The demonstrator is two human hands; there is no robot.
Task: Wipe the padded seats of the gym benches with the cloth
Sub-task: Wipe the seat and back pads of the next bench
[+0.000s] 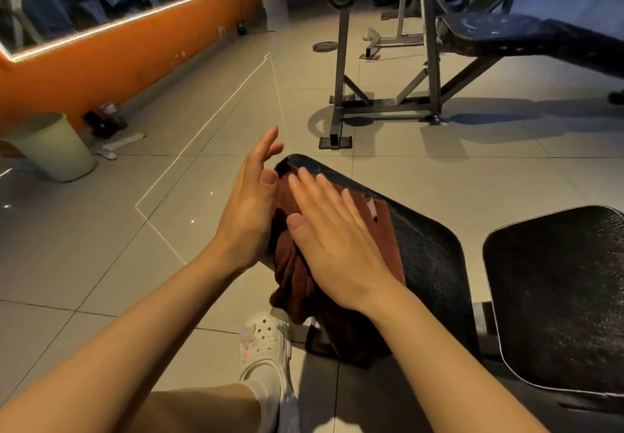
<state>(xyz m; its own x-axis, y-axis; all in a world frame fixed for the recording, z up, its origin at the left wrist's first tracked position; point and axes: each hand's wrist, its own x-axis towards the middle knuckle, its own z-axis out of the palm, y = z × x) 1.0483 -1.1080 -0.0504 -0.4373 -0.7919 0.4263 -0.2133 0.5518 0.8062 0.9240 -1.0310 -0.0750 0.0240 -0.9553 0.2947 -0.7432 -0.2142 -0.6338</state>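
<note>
Cloth [381,230], brown, lies on near padded seat [429,257], one end hanging off its edge. Right hand [334,240] flat, fingers straight, pressing cloth. Left hand [250,206] spread beside it, holding nothing. Wiping step underway; next: sweep toward uncovered padding.

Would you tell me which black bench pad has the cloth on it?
The long pad under the right hand; the brown cloth covers its near-left end.

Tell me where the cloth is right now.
Head view, centre: the brown cloth lies on the near bench pad, draping off its left edge, under the flat right hand.
</note>
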